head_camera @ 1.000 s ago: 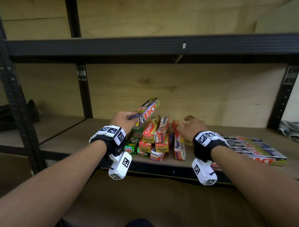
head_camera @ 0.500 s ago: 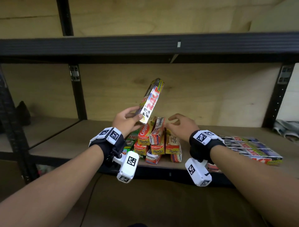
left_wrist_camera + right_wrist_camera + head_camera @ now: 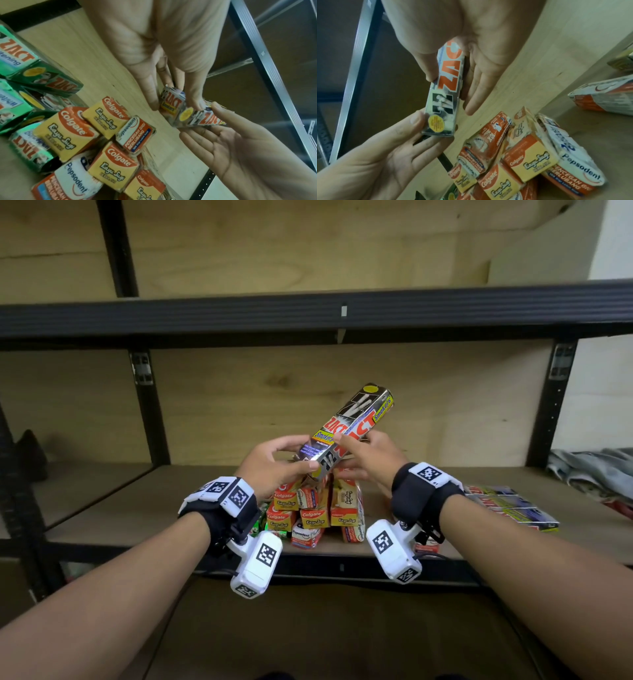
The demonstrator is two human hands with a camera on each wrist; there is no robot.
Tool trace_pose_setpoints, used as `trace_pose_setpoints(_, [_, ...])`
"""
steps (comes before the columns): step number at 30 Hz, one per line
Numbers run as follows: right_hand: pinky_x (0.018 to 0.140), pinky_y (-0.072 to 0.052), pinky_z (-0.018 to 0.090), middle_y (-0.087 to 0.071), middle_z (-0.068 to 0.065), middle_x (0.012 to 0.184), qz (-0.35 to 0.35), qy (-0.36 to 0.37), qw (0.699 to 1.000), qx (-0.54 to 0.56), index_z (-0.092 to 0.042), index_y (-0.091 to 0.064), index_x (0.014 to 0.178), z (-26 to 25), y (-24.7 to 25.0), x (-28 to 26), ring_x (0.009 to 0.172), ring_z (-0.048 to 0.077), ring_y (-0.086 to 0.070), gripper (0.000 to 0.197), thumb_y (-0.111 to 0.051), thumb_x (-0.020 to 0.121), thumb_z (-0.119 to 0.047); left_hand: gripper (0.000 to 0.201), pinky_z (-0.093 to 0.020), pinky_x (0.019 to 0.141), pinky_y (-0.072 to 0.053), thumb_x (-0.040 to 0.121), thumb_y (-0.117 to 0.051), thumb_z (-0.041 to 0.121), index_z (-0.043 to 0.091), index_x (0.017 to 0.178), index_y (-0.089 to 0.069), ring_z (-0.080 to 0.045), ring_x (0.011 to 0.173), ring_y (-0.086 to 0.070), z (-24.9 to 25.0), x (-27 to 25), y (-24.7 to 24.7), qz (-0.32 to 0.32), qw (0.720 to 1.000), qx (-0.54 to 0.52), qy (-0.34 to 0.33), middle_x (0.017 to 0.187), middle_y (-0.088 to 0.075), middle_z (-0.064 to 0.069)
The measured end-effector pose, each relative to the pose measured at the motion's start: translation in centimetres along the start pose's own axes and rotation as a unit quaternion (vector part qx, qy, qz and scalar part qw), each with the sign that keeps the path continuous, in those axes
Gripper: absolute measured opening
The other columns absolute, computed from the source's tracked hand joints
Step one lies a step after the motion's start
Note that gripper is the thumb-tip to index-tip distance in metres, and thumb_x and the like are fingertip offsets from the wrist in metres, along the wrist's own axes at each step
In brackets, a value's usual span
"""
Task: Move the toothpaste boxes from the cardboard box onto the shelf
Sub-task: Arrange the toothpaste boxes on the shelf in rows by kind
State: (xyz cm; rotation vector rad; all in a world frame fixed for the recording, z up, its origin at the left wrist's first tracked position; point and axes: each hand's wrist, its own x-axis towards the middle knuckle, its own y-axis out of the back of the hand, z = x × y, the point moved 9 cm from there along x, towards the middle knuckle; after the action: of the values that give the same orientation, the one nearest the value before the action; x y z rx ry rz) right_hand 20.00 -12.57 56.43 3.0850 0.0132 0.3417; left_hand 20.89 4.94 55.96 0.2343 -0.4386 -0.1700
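Holding: both hands meet on one black-and-silver Zact box (image 3: 346, 433), raised above the pile and tilted, its far end pointing up and to the right.
Left hand (image 3: 274, 465): fingers curled round the near end of the Zact box, thumb on its top face; the left wrist view shows the thumb and fingertips pinching that end.
Right hand (image 3: 370, 460): thumb pressed on the box's printed face with the other fingers lying nearly straight along its underside, so the box is pinched between thumb and fingers, as the right wrist view shows.
Pile of toothpaste boxes (image 3: 313, 510): orange-and-yellow Colgate and red-and-white Pepsodent boxes stacked end-on, just below the hands, on the near middle of the shelf.
Green Zact boxes (image 3: 25, 75): at the left of the pile, touching it, mostly hidden behind the left wrist in the head view.
Flat Zact boxes (image 3: 507, 506): lying side by side on the shelf, right of the pile and apart from it.
Shelf (image 3: 137, 508): wooden board in a black metal frame, with a plywood back panel.
Cloth (image 3: 592, 470): crumpled grey fabric at the far right of the shelf.
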Motion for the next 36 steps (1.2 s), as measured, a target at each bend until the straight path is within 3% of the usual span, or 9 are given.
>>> trace_pose_setpoints(7, [0.079, -0.059, 0.050, -0.067, 0.013, 0.113, -0.058, 0.012, 0.995, -0.083, -0.014, -0.054, 0.126, -0.6, 2.8, -1.4, 0.088, 0.032, -0.073, 0.036, -0.067, 0.092, -0.018, 0.056, -0.032, 0.077, -0.061, 0.085, -0.070, 0.032, 0.018, 0.136, -0.052, -0.016, 0.089, -0.073, 2.2, 1.4, -1.6, -0.038, 0.999, 0.013, 0.029, 0.116, -0.067, -0.003])
trace_pose_setpoints(13, [0.083, -0.054, 0.056, -0.066, 0.016, 0.092, -0.043, 0.056, 0.984, -0.165, -0.029, -0.056, 0.129, -1.9, 6.6, -3.5, 0.077, 0.028, -0.061, 0.041, -0.066, 0.092, -0.014, 0.057, -0.040, 0.083, -0.060, 0.094, -0.063, 0.029, 0.009, 0.143, -0.041, -0.028, 0.096, -0.072, 4.2, 2.9, -5.1, -0.048, 0.994, -0.075, 0.058, 0.127, -0.063, -0.009])
trace_pose_setpoints(18, [0.074, -0.052, 0.039, -0.074, 0.010, 0.100, -0.047, 0.060, 0.970, -0.230, -0.036, -0.058, 0.133, -1.6, 10.0, -5.6, 0.077, 0.017, -0.063, 0.042, -0.058, 0.096, -0.014, 0.057, -0.041, 0.080, -0.060, 0.088, -0.070, 0.011, 0.014, 0.139, -0.045, -0.025, 0.101, -0.071, 5.6, 2.5, -9.3, -0.093, 0.985, -0.144, 0.031, 0.125, -0.063, -0.014])
trace_pose_setpoints(20, [0.077, -0.054, 0.032, -0.076, -0.002, 0.094, -0.033, 0.039, 0.968, -0.246, -0.040, -0.066, 0.121, -1.2, 11.8, -6.0, 0.076, 0.016, -0.067, 0.035, -0.056, 0.096, -0.017, 0.082, -0.040, 0.079, -0.059, 0.079, -0.077, 0.005, 0.028, 0.147, -0.036, -0.024, 0.101, -0.071, 6.1, 2.0, -11.1, -0.157, 0.982, -0.101, 0.013, 0.120, -0.066, -0.011])
trace_pose_setpoints(23, [0.097, -0.052, 0.045, -0.075, 0.001, 0.102, -0.015, 0.010, 0.966, -0.256, -0.037, -0.072, 0.103, -0.6, 14.6, -6.5, 0.093, 0.022, -0.070, 0.029, -0.056, 0.094, -0.015, 0.099, -0.034, 0.087, -0.057, 0.068, -0.087, 0.006, 0.037, 0.146, -0.035, -0.019, 0.106, -0.067, 6.7, 1.1, -13.7, -0.246, 0.967, 0.054, -0.049, 0.118, -0.068, -0.004])
trace_pose_setpoints(26, [0.089, -0.054, 0.042, -0.075, 0.006, 0.102, -0.021, -0.025, 0.957, -0.289, -0.031, -0.069, 0.106, -0.2, 16.9, -7.6, 0.087, 0.022, -0.069, 0.024, -0.054, 0.096, -0.015, 0.076, -0.032, 0.081, -0.059, 0.065, -0.089, 0.009, 0.029, 0.129, -0.052, -0.014, 0.096, -0.069, 7.0, 1.6, -15.5, -0.245, 0.955, 0.142, -0.084, 0.115, -0.068, 0.002])
trace_pose_setpoints(29, [0.073, -0.054, 0.022, -0.072, 0.001, 0.105, -0.016, -0.039, 0.951, -0.307, -0.025, -0.066, 0.115, -0.2, 18.8, -8.8, 0.085, 0.015, -0.069, 0.021, -0.054, 0.098, -0.020, 0.061, -0.029, 0.076, -0.054, 0.061, -0.092, 0.025, 0.030, 0.113, -0.061, -0.010, 0.086, -0.067, 7.2, 2.2, -17.3, -0.218, 0.936, 0.239, -0.138, 0.108, -0.067, 0.013])
trace_pose_setpoints(32, [0.066, -0.050, 0.013, -0.069, -0.010, 0.107, -0.045, -0.048, 0.915, -0.398, -0.034, -0.058, 0.122, 0.5, 20.2, -9.9, 0.085, 0.006, -0.069, 0.037, -0.070, 0.087, -0.036, 0.058, -0.032, 0.083, -0.054, 0.060, -0.091, 0.034, 0.030, 0.111, -0.063, -0.012, 0.090, -0.065, 7.0, 2.7, -19.2, -0.196, 0.931, 0.268, -0.155, 0.106, -0.066, 0.016])
trace_pose_setpoints(36, [0.080, -0.055, 0.027, -0.066, -0.010, 0.105, -0.059, -0.046, 0.807, -0.586, -0.033, -0.052, 0.129, 1.7, 22.9, -10.3, 0.083, 0.005, -0.064, 0.062, -0.082, 0.074, -0.036, 0.055, -0.030, 0.075, -0.053, 0.061, -0.087, 0.051, 0.032, 0.107, -0.063, -0.007, 0.088, -0.064, 5.3, 3.2, -21.6, -0.190, 0.926, 0.302, -0.125, 0.100, -0.068, 0.015])
